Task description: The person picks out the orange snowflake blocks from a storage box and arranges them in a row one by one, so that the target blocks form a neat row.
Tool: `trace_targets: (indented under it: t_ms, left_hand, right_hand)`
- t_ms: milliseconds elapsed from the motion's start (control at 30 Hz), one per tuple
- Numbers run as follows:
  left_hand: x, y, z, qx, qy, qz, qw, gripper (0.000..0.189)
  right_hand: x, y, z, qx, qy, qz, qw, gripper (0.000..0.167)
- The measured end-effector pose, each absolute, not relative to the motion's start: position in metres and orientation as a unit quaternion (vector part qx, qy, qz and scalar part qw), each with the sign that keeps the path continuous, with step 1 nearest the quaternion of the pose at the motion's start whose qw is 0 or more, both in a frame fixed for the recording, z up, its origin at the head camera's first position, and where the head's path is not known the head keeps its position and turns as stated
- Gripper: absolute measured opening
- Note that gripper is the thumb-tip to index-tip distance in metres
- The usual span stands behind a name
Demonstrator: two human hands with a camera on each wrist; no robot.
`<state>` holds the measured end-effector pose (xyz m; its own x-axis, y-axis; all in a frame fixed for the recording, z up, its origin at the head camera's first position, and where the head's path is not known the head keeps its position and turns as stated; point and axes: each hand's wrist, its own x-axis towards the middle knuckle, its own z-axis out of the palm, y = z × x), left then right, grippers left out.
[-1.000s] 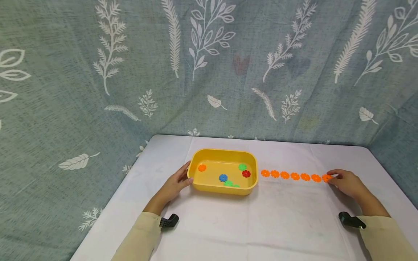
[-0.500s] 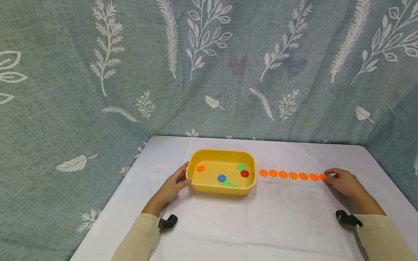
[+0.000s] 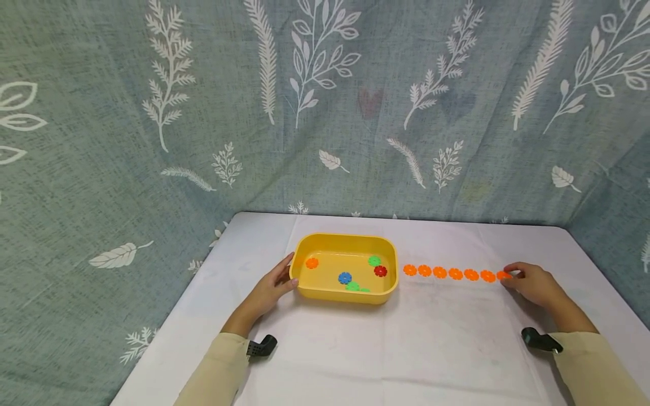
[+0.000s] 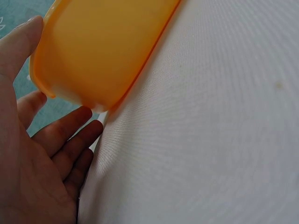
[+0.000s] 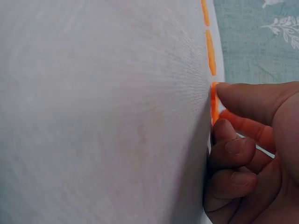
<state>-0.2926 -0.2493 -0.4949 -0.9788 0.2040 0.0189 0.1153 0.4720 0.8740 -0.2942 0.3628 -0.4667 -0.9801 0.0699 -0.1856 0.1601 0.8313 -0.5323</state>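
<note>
At the right end of a row of orange flower-shaped discs (image 3: 455, 274), my right hand (image 3: 533, 285) pinches the last orange disc (image 5: 215, 100) between thumb and index finger, low at the white cloth. Its other fingers are curled in the right wrist view. Part of that disc is hidden by the fingers. My left hand (image 3: 269, 290) holds the left end of a yellow tray (image 3: 347, 296), thumb at the rim and fingers against the end wall. Inside the tray lie a loose orange disc (image 3: 312, 263), a blue disc (image 3: 345, 278), a red disc (image 3: 380, 271) and some green discs (image 3: 374, 261).
A white cloth (image 3: 406, 349) covers the table. Behind and to the left hangs a grey-green curtain (image 3: 304, 169) with white leaf prints. Each wrist bears a black camera, the left camera (image 3: 262, 345) and the right camera (image 3: 540, 340).
The right hand has shifted slightly left with the end disc, closer to the row. The left hand and tray hold their place; the head view has moved a little.
</note>
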Motion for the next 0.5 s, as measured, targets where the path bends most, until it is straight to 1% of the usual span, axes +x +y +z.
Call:
trace_targets:
  t_ms: [267, 500]
  left_hand:
    - [-0.290, -0.250, -0.494, 0.087, 0.854, 0.512, 0.044, 0.076]
    - [-0.290, -0.248, -0.492, 0.079, 0.855, 0.510, 0.044, 0.075]
  right_hand:
    - [-0.296, 0.352, -0.454, 0.030, 0.952, -0.291, 0.089, 0.058]
    - [-0.302, 0.328, -0.440, -0.002, 0.951, -0.295, 0.093, 0.056]
